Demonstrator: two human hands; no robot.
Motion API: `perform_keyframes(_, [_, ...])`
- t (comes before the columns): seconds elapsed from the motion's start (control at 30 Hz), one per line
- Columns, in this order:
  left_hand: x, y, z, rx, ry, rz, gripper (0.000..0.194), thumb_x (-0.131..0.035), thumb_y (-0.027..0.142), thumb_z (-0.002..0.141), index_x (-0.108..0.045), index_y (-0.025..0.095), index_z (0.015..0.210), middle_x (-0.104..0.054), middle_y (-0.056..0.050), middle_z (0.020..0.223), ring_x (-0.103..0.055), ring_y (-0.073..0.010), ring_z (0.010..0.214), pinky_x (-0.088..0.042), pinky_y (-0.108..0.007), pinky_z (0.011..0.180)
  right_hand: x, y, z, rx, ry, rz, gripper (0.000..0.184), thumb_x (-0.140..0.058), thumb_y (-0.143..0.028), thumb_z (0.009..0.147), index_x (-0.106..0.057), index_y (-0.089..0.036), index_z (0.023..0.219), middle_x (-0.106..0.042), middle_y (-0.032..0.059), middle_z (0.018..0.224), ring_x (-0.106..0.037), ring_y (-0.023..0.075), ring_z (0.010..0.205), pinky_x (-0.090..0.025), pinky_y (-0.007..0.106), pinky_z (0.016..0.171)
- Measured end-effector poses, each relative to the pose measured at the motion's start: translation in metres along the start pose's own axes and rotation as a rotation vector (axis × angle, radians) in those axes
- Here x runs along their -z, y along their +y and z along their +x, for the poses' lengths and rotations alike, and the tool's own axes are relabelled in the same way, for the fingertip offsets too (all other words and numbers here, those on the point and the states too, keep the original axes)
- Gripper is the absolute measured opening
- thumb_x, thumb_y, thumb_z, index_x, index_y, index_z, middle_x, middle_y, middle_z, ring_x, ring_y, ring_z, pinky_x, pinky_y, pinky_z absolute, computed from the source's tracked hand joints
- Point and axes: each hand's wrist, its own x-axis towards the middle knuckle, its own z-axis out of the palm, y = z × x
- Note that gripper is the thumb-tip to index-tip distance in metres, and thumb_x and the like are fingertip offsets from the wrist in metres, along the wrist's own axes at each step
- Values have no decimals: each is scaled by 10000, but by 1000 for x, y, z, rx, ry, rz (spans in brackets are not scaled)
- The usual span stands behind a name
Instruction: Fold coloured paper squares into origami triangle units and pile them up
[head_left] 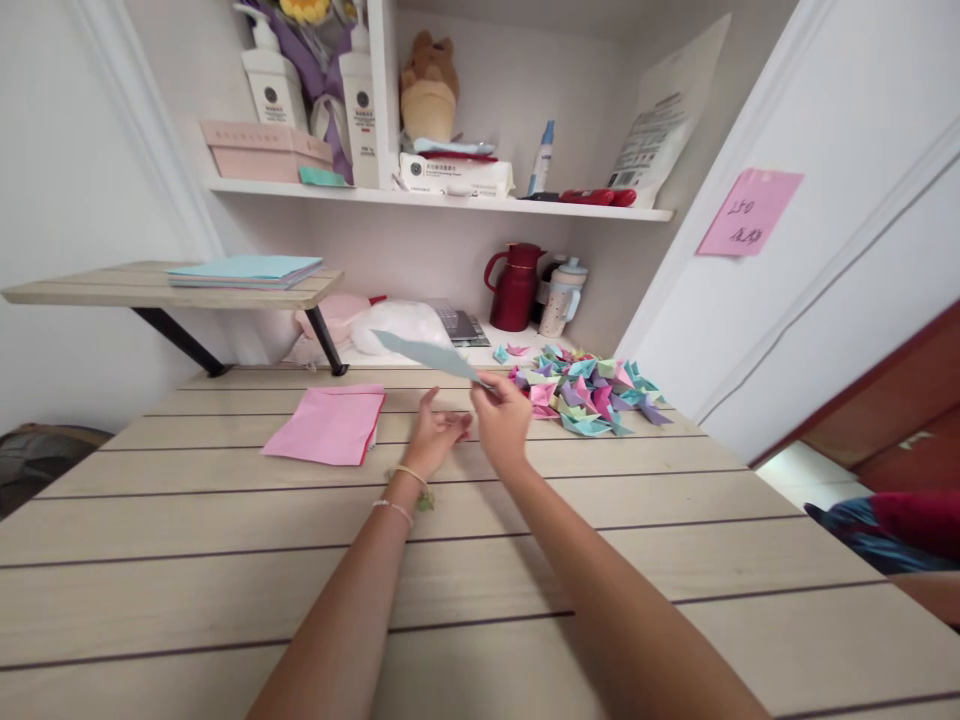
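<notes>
A light blue sheet of paper point(431, 356) is pinched by one edge in my right hand point(504, 420), tilted up above the table. Just left of it is my left hand point(439, 435), fingers apart and curved, with nothing visible in it; two bracelets circle that wrist. To the left lies a stack of pink paper point(322, 425), with a red edge showing below its top sheet. A heap of folded paper boats point(592, 390) in several colours sits beyond and to the right of my right hand.
On a small raised shelf point(97, 285) at left rests a stack of blue paper point(244, 270). Behind the table stand a dark red jug point(514, 288) and a pale tumbler point(562, 298), near a plastic bag point(397, 326). Part of a person point(900, 525) shows at far right.
</notes>
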Motion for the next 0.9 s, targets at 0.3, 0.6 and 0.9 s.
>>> perform_keyframes(0.3, [3, 3, -3, -113, -173, 22, 1024, -761, 122, 472, -243, 288, 1340, -613, -72, 1034, -634, -153, 751, -506, -322, 735, 88, 64, -20, 234, -72, -317, 312, -454, -52, 664, -679, -226, 793, -670, 38, 892, -567, 213, 936, -430, 412, 858])
perform_keyframes(0.6, [6, 1, 2, -2, -29, 71, 315, -725, 345, 587, -659, 108, 784, -696, -69, 750, -653, -179, 706, -515, -309, 715, 78, 65, -14, -80, -162, -50, 359, -639, -297, 654, -629, -182, 995, -584, 58, 873, -525, 158, 706, -463, 268, 584])
perform_keyframes(0.9, [0, 6, -3, 34, -67, 28, 342, -713, 380, 601, -665, 92, 779, -702, -73, 698, -656, -180, 632, -526, -325, 701, 78, 64, -10, -359, -407, 309, 346, -609, -445, 679, -660, -139, 831, -622, 26, 693, -528, 133, 607, -455, 250, 552])
